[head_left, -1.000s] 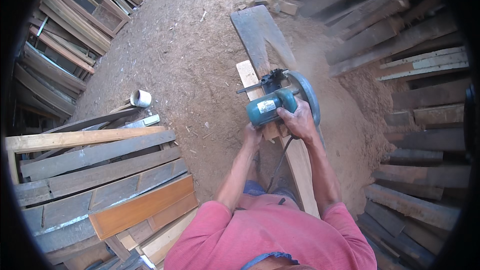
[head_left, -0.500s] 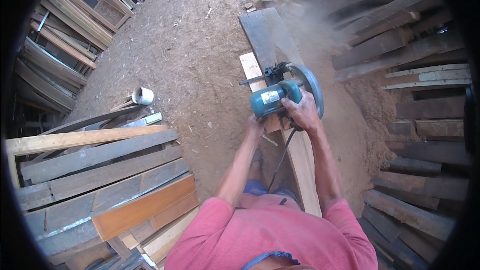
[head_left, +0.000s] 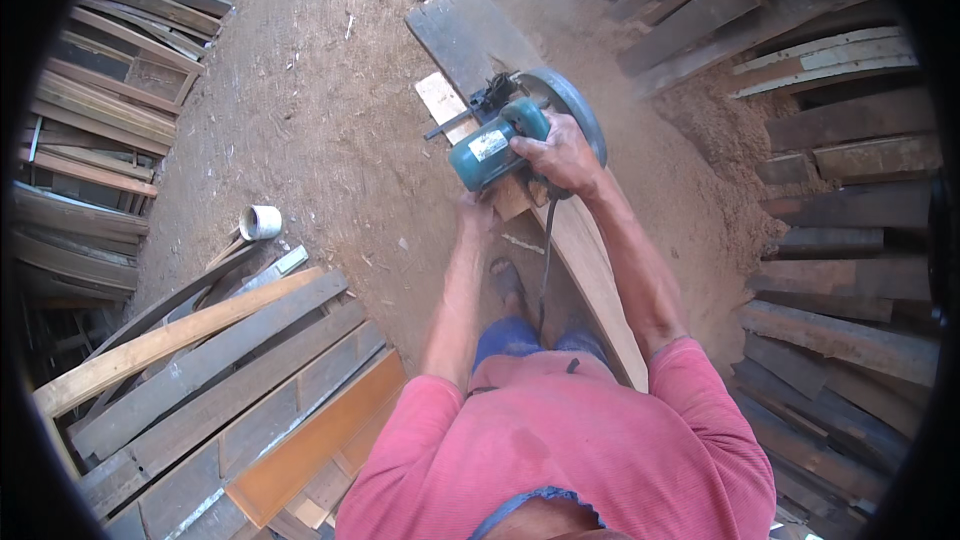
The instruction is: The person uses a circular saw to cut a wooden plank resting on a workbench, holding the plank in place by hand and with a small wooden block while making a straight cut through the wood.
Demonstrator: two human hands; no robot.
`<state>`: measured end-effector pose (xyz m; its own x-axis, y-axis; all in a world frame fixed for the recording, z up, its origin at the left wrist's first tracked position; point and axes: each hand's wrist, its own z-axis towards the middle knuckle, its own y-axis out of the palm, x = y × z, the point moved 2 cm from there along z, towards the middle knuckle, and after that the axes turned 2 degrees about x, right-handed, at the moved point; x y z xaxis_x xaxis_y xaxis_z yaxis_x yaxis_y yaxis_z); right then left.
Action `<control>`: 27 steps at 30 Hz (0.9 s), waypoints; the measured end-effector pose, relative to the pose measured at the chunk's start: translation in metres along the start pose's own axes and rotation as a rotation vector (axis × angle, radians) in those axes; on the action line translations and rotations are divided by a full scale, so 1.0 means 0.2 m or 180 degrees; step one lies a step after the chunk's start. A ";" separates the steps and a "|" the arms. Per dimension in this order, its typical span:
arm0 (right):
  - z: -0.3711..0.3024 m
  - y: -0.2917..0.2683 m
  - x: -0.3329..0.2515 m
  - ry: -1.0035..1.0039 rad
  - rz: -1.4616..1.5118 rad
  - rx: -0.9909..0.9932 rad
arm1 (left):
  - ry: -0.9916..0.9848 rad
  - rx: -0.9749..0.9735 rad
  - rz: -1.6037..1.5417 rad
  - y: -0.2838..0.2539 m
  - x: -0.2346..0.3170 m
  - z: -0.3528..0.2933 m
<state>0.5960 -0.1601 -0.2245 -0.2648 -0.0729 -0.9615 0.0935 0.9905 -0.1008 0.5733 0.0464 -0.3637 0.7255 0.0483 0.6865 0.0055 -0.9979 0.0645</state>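
My right hand [head_left: 562, 153] is wrapped round the rear handle of a teal circular saw [head_left: 490, 147] with a grey blade guard. The saw rests across a light wooden plank [head_left: 600, 275] that slants from beside my legs to under the saw. Beyond the saw lies a wide dark board [head_left: 472, 37], with a short pale piece of wood [head_left: 440, 98] at its left side. My left hand [head_left: 478, 217] is closed at the left edge of the wood, just below the saw's motor; its fingertips are partly hidden. A black cord [head_left: 547, 250] trails from the saw toward my legs.
Stacked boards [head_left: 850, 175] line the right side, beside a heap of sawdust [head_left: 715, 155]. More timber [head_left: 215, 370] is piled at the lower left, near a white bucket [head_left: 262, 222]. Long boards [head_left: 110, 90] stand along the far left. Dust hangs at the top right.
The view has turned, so the saw, wood and both hands appear farther left and higher. My right hand keeps its hold on the saw; my left stays at the wood's edge.
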 end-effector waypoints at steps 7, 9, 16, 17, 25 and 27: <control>-0.03 0.04 0.03 -0.0089 -0.0086 0.0029 | 0.0155 -0.0057 -0.0228 -0.07 -0.16 0.10; -0.02 0.03 0.03 -0.0237 -0.0173 0.0028 | 0.0187 -0.0086 -0.0446 -0.06 -0.17 0.10; -0.03 0.05 0.02 -0.0176 -0.0161 0.0088 | 0.0109 0.0019 -0.0344 -0.04 -0.15 0.10; -0.04 0.04 0.03 -0.0158 -0.0240 0.0091 | 0.0076 0.0065 -0.0430 -0.03 -0.14 0.08; -0.28 0.10 -0.04 -0.0373 -0.0499 0.0324 | 0.0342 -0.0723 -0.0526 -0.12 -0.15 0.10; -0.34 0.12 -0.09 -0.0693 -0.0663 0.0479 | 0.1035 -0.0929 -0.0443 -0.10 -0.13 0.02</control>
